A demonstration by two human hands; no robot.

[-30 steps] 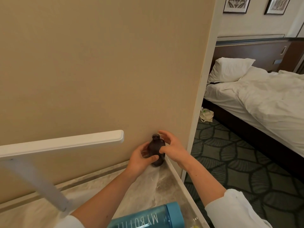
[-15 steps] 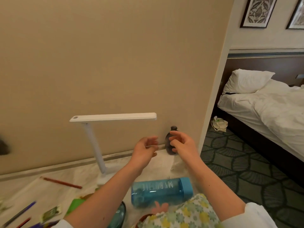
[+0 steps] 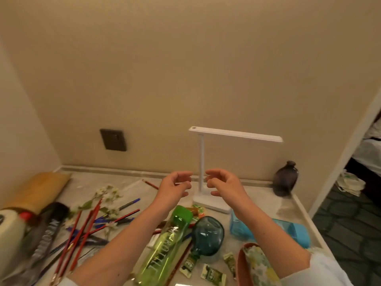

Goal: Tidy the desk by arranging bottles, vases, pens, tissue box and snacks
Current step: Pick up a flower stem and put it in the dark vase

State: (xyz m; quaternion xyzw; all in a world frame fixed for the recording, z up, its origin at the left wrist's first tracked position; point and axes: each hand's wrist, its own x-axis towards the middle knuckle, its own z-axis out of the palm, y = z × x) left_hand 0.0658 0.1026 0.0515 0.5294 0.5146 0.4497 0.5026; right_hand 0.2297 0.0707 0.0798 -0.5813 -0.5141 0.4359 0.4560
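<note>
A dark purple vase point(image 3: 285, 178) stands upright in the desk's back right corner against the wall. My left hand point(image 3: 175, 186) and my right hand point(image 3: 223, 185) hover empty, fingers curled apart, above the middle of the desk, well left of that vase. Below them lie a green bottle point(image 3: 165, 244), a teal glass vase point(image 3: 207, 236) and a blue bottle point(image 3: 288, 232), all on their sides. Red and blue pens point(image 3: 86, 230) are scattered at the left with white flower sprigs point(image 3: 105, 195). Small snack packets point(image 3: 213, 276) lie near the front edge.
A white desk lamp point(image 3: 203, 172) stands just behind my hands. A black bottle point(image 3: 47, 234) and a tan box point(image 3: 37, 188) lie at the left. A floral-patterned item point(image 3: 259, 265) sits front right. The desk's right edge point(image 3: 309, 219) drops to carpet.
Both hands have let go of the dark vase, which stays in the corner, and pulled back left to the middle of the desk. The view has swung left and down.
</note>
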